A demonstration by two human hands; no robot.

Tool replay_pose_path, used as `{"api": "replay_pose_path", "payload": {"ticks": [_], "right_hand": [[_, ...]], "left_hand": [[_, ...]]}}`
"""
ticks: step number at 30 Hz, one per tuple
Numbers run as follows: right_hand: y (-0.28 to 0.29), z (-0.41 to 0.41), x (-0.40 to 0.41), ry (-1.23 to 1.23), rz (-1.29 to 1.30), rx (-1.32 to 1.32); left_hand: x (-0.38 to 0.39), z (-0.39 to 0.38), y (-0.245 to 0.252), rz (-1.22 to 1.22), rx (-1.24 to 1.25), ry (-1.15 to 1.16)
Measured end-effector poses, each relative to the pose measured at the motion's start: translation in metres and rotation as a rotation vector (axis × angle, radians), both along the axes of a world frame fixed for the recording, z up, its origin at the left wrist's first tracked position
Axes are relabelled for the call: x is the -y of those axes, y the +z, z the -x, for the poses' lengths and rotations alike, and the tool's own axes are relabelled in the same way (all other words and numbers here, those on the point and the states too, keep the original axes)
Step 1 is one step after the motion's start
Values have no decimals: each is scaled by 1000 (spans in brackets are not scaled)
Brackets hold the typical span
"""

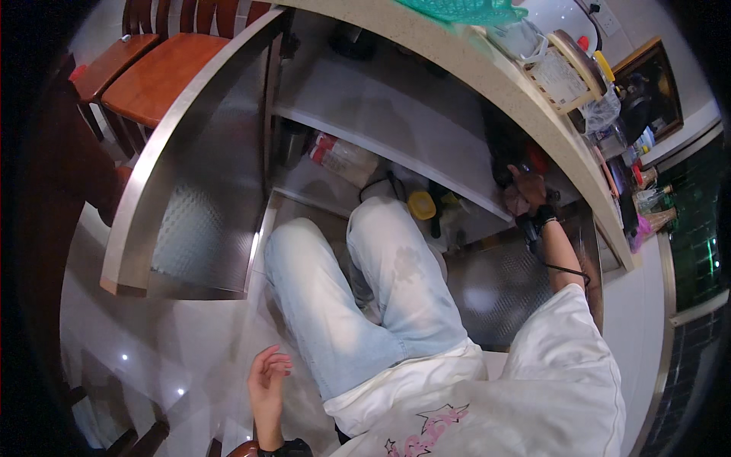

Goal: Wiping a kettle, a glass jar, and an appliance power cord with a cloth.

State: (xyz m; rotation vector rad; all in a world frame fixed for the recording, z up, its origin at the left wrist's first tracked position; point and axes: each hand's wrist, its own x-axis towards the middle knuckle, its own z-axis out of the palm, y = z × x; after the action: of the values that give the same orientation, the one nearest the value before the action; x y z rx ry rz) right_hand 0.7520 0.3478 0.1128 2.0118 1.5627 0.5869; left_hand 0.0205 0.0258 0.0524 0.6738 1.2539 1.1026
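My right hand (pixel 531 187) reaches into an open cabinet, near the right end of its inner shelf (pixel 400 137). A crumpled pinkish cloth (pixel 515 202) is bunched in its fingers. Dark objects and something red (pixel 537 155) lie in shadow just beyond it. My left hand (pixel 267 368) hangs beside my left thigh with loosely curled fingers and nothing in them. Below the shelf, plastic-wrapped packages with red ends (pixel 342 159) lie at the back. A yellow-lidded container (pixel 421 204) stands beside my right knee.
Two textured cabinet doors, left (pixel 200 228) and right (pixel 491 291), stand swung out around my legs. A stone countertop (pixel 485 68) overhangs the shelf, with jars, bags and a green mesh basket (pixel 468 10) on it. Wooden chairs (pixel 163 77) stand at the upper left.
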Motion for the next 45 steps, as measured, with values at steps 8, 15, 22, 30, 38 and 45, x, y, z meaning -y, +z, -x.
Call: {"api": "replay_pose_path", "payload": {"ticks": [8,15,22,30,38,45], "right_hand": [[57,106,26,143,-378,-845],[43,200,76,-148,-182,-497],[98,390,131,337,-212,-625],[231,591,203,1137,234,-1268],[292,753,211,1710,366,-1598],[310,902,252,2158,257,-1533]], "left_hand": [[4,3,-4,-46,-20,-51],[16,-1,-41,-105,-70,10],[21,-5,-44,-85,-343,7],[15,-3,-38,-45,-605,2],[14,-3,-31,-90,-694,-18],[5,-9,-44,-141,-729,23]]}}
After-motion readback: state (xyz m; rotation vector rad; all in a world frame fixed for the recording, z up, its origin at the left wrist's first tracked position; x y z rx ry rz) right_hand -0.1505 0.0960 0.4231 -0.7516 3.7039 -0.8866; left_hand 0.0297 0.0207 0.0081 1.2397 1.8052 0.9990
